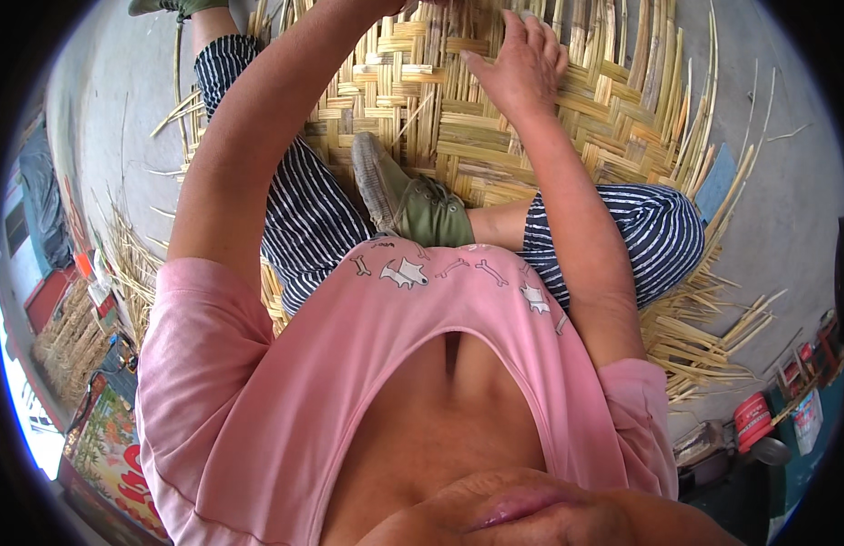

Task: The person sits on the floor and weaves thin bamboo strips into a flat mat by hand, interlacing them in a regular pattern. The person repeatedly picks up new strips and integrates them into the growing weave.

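Observation:
A mat [481, 141] woven from flat yellow-green cane or reed strips lies beneath me and stretches away in front. My right hand [524, 77] rests on or just over its far part, thumb out and fingers apart, with nothing seen in its grasp. Farther left, my left hand [390, 5] reaches to the top edge of the view. Its fingers are cut off there, so what they touch is hidden. Loose unwoven strips [654, 55] run on from the mat at the far right.
I sit on the mat, one green shoe [422, 205] resting on the weave. Strip ends [713, 337] stick out over the grey floor [768, 182] at the right. More loose strips [122, 264] lie at the left. A red container [752, 421] stands at the lower right.

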Available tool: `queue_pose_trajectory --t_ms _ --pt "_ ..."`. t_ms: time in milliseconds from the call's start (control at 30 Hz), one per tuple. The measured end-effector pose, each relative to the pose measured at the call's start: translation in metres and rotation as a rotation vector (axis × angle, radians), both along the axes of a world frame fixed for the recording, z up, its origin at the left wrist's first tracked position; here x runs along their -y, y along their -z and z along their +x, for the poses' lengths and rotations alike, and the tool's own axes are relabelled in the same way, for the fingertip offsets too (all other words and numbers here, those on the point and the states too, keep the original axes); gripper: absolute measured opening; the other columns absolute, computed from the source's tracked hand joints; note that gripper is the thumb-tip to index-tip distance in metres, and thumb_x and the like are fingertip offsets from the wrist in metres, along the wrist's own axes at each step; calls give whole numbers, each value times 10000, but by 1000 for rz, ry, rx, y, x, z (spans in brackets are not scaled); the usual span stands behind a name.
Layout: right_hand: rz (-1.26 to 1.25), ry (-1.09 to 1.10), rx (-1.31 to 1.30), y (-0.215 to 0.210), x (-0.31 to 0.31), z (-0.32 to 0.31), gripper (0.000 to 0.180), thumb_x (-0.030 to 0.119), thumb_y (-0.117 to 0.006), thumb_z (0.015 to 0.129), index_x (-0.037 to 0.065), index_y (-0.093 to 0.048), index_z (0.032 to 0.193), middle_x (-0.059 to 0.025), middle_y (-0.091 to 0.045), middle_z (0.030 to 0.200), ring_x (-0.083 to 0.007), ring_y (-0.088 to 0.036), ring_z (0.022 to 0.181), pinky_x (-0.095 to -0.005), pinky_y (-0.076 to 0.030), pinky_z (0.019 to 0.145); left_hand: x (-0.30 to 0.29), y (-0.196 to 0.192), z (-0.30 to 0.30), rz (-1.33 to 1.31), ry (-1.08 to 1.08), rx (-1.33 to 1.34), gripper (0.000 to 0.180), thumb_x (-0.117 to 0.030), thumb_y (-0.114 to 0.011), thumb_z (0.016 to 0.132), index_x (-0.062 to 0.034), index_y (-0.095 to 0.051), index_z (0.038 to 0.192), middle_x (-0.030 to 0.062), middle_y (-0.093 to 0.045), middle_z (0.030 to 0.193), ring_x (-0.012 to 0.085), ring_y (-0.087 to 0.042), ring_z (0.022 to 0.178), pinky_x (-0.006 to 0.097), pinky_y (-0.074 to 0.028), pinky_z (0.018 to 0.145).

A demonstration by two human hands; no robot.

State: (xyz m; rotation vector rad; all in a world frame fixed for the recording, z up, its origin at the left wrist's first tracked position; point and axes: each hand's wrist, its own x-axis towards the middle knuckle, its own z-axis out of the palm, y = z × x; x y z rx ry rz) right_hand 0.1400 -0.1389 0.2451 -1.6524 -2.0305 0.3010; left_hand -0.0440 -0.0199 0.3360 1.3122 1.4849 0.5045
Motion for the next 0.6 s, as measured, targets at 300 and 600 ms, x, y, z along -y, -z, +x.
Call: queue_pose_trajectory --t_ms 300,600 --pt "-49 -13 -38 -10 -8 2 917 555 -763 844 142 -378 1566 -182 -364 1603 -351 -237 1527 -539 -114 1241 -9 17 -2 89 143 -152 232 -175 -817 858 -24 -728 1010 92 -750 885 221 -703 770 358 -578 681" --pt "-259 81 -28 -52 -11 0 822 429 -824 826 74 -475 1480 -156 -434 1557 -351 -340 1476 -520 -247 1230 15 29 14 513 180 -417 189 -198 -794 840 -73 -734 969 149 -733 848 266 -706 771 403 -554 722"
